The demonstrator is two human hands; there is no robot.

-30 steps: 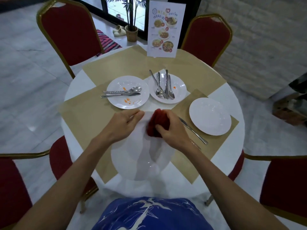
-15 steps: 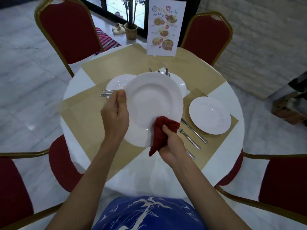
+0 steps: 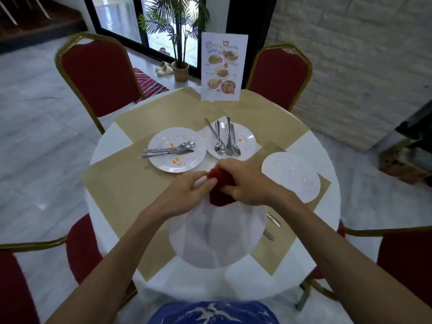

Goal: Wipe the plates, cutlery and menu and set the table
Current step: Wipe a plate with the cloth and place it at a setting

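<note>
Head cam is looking down at a round table (image 3: 112,146) with tan mats and red chairs around it. Both hands are working at the far rim of a white plate (image 3: 217,239), which is blurry and sitting nearest the person. Left hand (image 3: 187,195) is pinching that rim, fingers closed on it. Right hand (image 3: 247,183) is bunched up tight on a red cloth (image 3: 221,194) and pressing it against the same rim, so the two hands are nearly touching.

Further back, a dirty plate (image 3: 163,141) with orange smears is holding a spoon, fork and knife lying sideways. Just right of it, a second plate (image 3: 247,136) is carrying more cutlery pointing away. A clean plate (image 3: 292,176) is sitting off to the right. A couple of cutlery handles (image 3: 273,219) are peeking out by the near plate's right edge. Menu (image 3: 223,66) is standing upright at the far side.
</note>
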